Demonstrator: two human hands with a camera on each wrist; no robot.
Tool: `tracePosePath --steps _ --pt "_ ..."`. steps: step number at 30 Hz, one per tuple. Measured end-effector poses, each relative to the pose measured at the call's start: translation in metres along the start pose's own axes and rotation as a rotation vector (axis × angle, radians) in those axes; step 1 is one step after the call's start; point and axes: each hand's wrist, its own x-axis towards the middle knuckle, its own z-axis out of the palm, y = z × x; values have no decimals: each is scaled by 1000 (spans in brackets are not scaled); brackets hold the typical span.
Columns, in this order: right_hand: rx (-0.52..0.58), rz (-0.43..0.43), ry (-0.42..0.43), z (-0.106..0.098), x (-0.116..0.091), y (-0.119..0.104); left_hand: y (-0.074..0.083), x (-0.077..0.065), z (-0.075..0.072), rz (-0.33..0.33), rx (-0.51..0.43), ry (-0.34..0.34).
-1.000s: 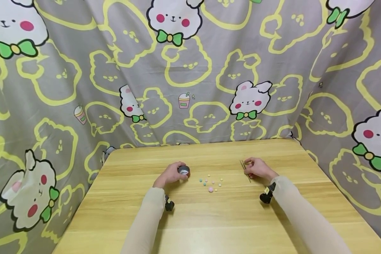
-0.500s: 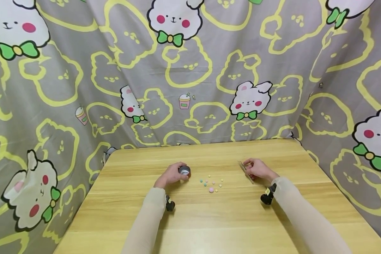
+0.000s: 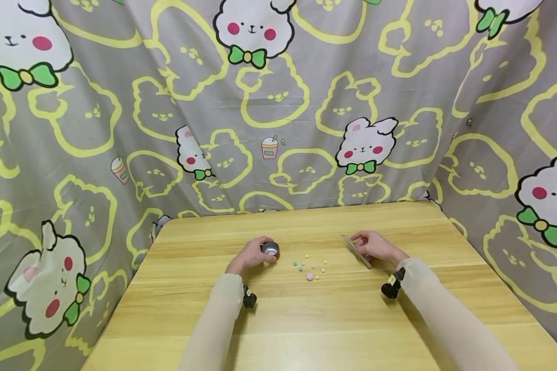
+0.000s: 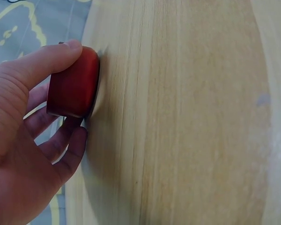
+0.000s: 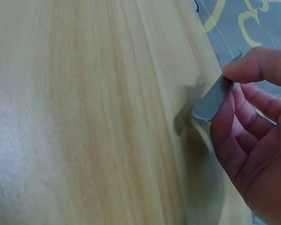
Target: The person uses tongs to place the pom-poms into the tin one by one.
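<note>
My left hand [image 3: 249, 255] holds a small round cup [image 3: 270, 248] by its side, at the left of the table; its inside is silvery. In the left wrist view the cup [image 4: 74, 86] shows a red outer wall, with the thumb over it and fingers behind and below. At the right, my right hand [image 3: 376, 245] pinches metal tweezers [image 3: 356, 252] between thumb and fingers, low over the wood. The right wrist view shows one broad, flat end of the tweezers [image 5: 214, 99]. Between the hands lie several small beads, among them a larger pink bead [image 3: 309, 276].
The loose beads are pink, teal and pale yellow, spread a little apart on the wooden table [image 3: 278, 330]. A patterned grey curtain [image 3: 278, 175] hangs along the table's back and both sides. Each wrist carries a black camera.
In my right hand the tweezers have turned, from two thin prongs seen edge-on to their flat side, and their far end has swung left. My left hand and the cup stay nearly in place.
</note>
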Motion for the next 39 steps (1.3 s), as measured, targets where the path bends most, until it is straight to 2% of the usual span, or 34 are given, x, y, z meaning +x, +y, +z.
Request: tracePosePath --steps 12,17,24,31,39 --pt "-88 -96 -41 6 -1 -13 1 -2 0 -11 -10 -10" --pt "-113 -113 -72 10 -2 -17 0 -2 0 6 -3 -8" --pt "-51 -106 -125 16 -2 -21 -2 -1 0 2 -9 -6" --pt "-69 -83 -133 21 -2 -26 -2 -1 0 -36 -27 -10" --pt "-218 -172 -133 28 -1 -30 -3 -1 -2 -34 -60 -13"
